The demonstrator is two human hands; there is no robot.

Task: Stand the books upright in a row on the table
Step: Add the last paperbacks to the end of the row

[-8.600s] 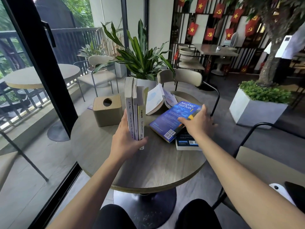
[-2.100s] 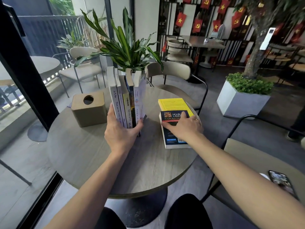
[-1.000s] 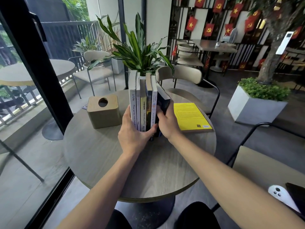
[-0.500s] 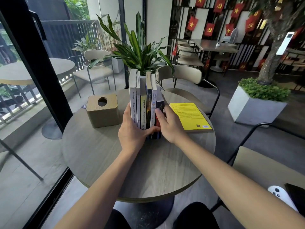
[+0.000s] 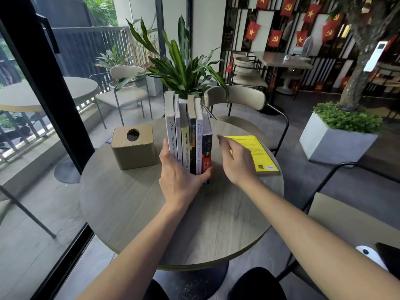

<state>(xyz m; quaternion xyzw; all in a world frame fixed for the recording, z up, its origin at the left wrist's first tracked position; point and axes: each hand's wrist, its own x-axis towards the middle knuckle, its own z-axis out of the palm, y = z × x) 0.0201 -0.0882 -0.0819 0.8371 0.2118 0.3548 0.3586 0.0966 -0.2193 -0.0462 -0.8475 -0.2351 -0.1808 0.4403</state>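
Observation:
Several books stand upright in a row [image 5: 187, 135] at the middle of the round wooden table [image 5: 134, 204], spines facing me. My left hand [image 5: 179, 174] clasps the row's near end, fingers on the left side and thumb against the dark rightmost book [image 5: 207, 146]. My right hand [image 5: 236, 161] hovers just right of the row, fingers apart and holding nothing. A yellow book [image 5: 257, 152] lies flat on the table's right side, partly under my right hand.
A wooden tissue box [image 5: 133, 146] stands left of the row. A potted plant [image 5: 181, 68] and a beige chair [image 5: 238, 102] are behind the table. A phone and a white device [image 5: 372, 256] rest on the seat at my right.
My right hand has let go of the dark book, now upright at the row's right end, and moved right toward the yellow book. My left hand stays on the row.

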